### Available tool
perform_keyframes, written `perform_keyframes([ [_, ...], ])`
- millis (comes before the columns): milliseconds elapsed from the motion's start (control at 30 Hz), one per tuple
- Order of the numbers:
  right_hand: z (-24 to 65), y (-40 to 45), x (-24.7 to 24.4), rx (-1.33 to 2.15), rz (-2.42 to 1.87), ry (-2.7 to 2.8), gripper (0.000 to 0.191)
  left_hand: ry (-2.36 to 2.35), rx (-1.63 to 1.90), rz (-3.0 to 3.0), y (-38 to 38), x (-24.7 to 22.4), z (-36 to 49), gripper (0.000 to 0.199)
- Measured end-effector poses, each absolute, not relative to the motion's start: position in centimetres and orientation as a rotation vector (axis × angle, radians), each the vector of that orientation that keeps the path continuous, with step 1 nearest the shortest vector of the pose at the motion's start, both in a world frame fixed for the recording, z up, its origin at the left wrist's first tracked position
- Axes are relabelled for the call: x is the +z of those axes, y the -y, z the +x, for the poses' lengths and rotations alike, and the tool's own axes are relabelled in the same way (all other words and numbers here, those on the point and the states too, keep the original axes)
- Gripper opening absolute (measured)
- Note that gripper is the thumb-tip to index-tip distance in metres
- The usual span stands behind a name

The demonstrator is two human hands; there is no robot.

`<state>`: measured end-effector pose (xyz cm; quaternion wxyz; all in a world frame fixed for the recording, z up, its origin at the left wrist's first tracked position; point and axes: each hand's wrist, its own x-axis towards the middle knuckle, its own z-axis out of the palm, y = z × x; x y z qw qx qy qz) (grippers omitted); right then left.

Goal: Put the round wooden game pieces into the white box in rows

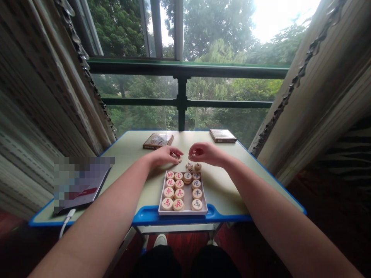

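An open white box [204, 199] sits at the table's near edge, holding round wooden chess pieces in columns, red characters on the left and dark ones on the right. Part of its third column is bare. Just beyond the box lie several loose pieces [189, 165] with dark characters. My left hand [165, 155] is beyond the box to the left, its fingers closed on a round piece [179, 158]. To the right, my right hand [207, 153] has thumb and fingers pinched at a piece [190, 157], mostly hidden by the fingertips.
A flat brown box [158, 141] lies at the back left of the table [232, 173], and another flat box [223, 135] at the back right. A tablet-like device [98, 181] with a white cable [67, 222] is at the left edge. Curtains flank the window.
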<state>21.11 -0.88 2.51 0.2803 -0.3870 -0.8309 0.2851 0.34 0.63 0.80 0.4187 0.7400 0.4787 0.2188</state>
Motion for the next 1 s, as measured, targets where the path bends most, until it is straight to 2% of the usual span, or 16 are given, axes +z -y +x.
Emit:
perform_keyframes([
  [167, 21.2, 1.1, 2.9, 1.113, -0.977, 2.039, 0.024, -1.224, 0.528, 1.869, -0.5, 1.0, 0.3, 0.046],
  [433, 21.5, 1.6, 4.1, 1.349, -0.922, 1.949, 0.024, -1.226, 0.505, 1.849, -0.4, 1.2, 0.4, 0.05],
  [1000, 22.2, -0.8, 1.5, 0.99, -1.277, 1.95, 0.015, -1.233, 0.517, 1.873, -0.3, 1.0, 0.4, 0.045],
])
